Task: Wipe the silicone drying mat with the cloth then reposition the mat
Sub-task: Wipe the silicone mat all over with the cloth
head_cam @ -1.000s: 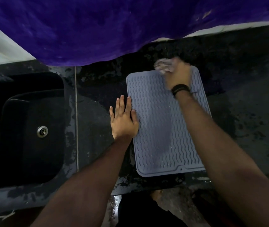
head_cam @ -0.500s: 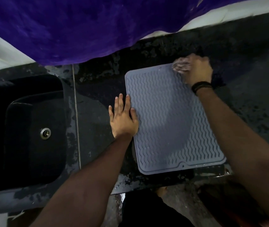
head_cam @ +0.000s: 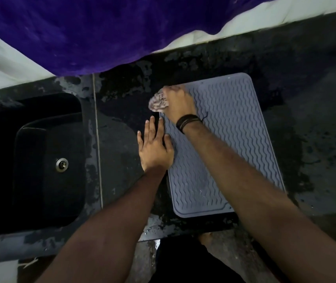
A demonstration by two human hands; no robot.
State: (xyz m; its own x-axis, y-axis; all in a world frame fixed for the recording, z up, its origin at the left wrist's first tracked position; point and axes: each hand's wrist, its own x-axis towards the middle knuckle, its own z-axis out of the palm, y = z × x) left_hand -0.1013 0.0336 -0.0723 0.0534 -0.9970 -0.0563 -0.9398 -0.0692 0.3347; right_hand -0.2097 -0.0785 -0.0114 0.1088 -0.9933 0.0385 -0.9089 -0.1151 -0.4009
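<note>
A grey silicone drying mat (head_cam: 234, 127) with wavy ridges lies flat on the dark wet counter (head_cam: 316, 123). My right hand (head_cam: 180, 103) is closed around a small pale cloth (head_cam: 159, 102) at the mat's far left corner, and the cloth juts past the mat's left edge. A black wristband sits on that wrist. My left hand (head_cam: 155, 146) lies flat with fingers spread on the counter and the mat's left edge, pressing it down.
A black sink (head_cam: 46, 160) with a metal drain (head_cam: 62, 164) is set into the counter on the left. A purple cloth (head_cam: 101, 31) hangs over the back wall. The counter's front edge runs just below the mat, with a foot beneath it.
My right hand has swept the cloth from the mat's far right corner across to its far left corner. My left hand has stayed on the mat's left edge.
</note>
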